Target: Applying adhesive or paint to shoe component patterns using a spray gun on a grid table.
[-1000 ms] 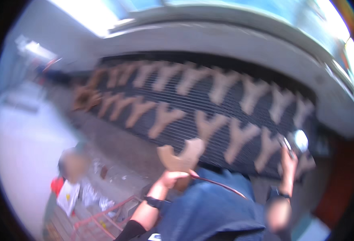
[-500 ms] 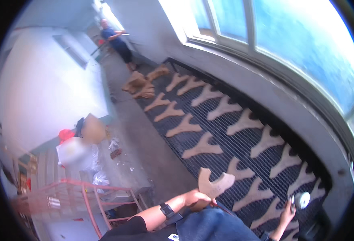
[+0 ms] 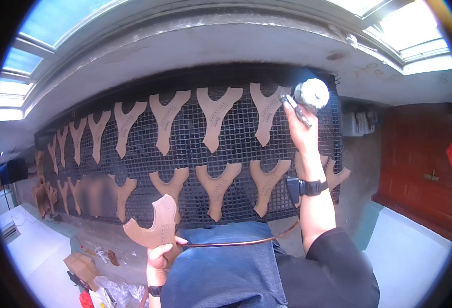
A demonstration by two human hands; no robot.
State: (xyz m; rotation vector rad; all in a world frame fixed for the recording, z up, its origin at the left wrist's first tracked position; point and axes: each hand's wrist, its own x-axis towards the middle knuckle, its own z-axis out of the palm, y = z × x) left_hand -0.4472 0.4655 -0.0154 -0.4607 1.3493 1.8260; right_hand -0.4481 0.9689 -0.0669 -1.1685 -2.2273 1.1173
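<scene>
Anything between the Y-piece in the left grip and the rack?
Nothing visible stands between the Y-piece in the left grip and the rack, though in this view it overlaps a board lying there. The hose crosses the apron, not between the two.

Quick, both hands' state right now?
Left hand: closed, holding a brown Y-shaped piece by its stem.
Right hand: closed, holding a metal tool with a round whitish cup.
</scene>
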